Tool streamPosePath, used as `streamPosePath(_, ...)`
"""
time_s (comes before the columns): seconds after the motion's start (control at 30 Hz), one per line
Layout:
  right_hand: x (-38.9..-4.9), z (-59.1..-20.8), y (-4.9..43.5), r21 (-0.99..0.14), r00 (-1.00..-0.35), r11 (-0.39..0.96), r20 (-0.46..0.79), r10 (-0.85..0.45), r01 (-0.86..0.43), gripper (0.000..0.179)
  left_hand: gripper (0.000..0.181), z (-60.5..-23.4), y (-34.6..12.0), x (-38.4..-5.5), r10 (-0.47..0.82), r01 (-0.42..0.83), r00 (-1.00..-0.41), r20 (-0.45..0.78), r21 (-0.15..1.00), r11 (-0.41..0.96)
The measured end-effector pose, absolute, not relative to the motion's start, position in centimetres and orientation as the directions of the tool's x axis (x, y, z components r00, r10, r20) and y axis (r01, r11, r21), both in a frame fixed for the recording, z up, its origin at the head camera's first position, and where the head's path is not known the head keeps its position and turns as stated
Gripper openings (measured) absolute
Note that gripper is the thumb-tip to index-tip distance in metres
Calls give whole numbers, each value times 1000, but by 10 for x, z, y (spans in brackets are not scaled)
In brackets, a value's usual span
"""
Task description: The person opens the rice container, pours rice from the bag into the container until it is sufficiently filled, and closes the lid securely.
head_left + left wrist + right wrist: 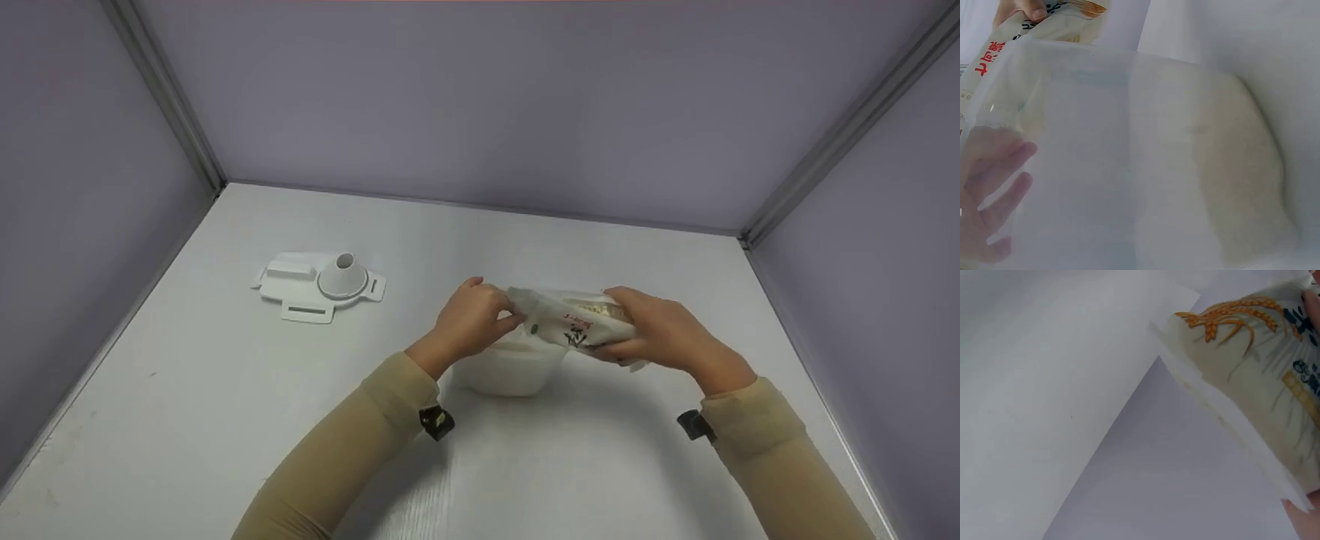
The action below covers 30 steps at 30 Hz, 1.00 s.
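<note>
A white rice bag [559,321], printed with red and dark characters and orange grain ears, is held tilted over a translucent plastic container [504,373]. My right hand [667,334] grips the bag's right end, thumb and fingers on opposite sides. At the left end, my left hand [472,319] pinches the bag by its mouth, right above the container's rim. Through the container wall in the left wrist view, pale rice [1247,180] lies heaped at the bottom, and my left fingers [1008,197] show behind the wall. The bag's opening itself is hidden by the hand.
A white lid [289,289] with a cone-shaped spout [343,277] and slotted flaps lies on the white table [187,375] to the left. Grey-purple panels [480,97] enclose the table at the back and both sides.
</note>
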State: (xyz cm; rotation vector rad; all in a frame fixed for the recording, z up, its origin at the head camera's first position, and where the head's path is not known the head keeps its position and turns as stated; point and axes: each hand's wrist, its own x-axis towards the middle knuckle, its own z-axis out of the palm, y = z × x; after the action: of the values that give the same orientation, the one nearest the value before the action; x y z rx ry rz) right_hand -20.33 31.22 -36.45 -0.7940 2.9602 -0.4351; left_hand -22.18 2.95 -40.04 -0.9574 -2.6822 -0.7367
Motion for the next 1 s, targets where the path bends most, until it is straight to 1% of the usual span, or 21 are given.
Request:
streamPosePath(0.17, -201, -381, 323, -405, -894, 821, -20, -448, -403, 83, 19, -401, 31, -222, 557, 638, -770, 311, 381, 670)
streamPosePath(0.33, -201, -401, 340, -534, -913, 782, -44, -405, -321, 97, 21, -400, 31, -221, 570, 643, -766, 299, 366, 673)
streamPosePath(0.47, -201, -418, 356, -704, -929, 684, -95, -357, -191, 105, 21, -400, 30, -222, 576, 648, -762, 296, 354, 674)
streamPosePath(0.53, -201, -427, 363, -803, -926, 587, -137, -351, -103, 103, 21, -399, 30, -222, 575, 647, -763, 295, 357, 674)
streamPosePath(0.63, -200, -440, 369, -922, -893, 388, -182, -412, 9, 90, 21, -398, 30, -221, 571, 639, -769, 288, 360, 679)
streamPosePath(0.7, -198, -449, 370, -966, -857, 246, -191, -479, 78, 78, 21, -398, 30, -221, 570, 635, -772, 281, 357, 685)
streamPosePath(0.8, -195, -459, 370, -989, -805, 74, -146, -575, 127, 64, 21, -398, 31, -220, 575, 634, -773, 268, 355, 688)
streamPosePath(0.87, -194, -462, 368, -989, -784, -5, -114, -610, 148, 60, 22, -399, 31, -221, 575, 631, -775, 261, 353, 691)
streamPosePath(0.93, -192, -463, 363, -987, -780, -41, -95, -619, 153, 62, 22, -399, 32, -221, 571, 628, -778, 263, 356, 692)
streamPosePath(1.0, -190, -460, 356, -990, -812, -16, -108, -574, 143, 67, 21, -399, 32, -221, 564, 629, -777, 278, 362, 688)
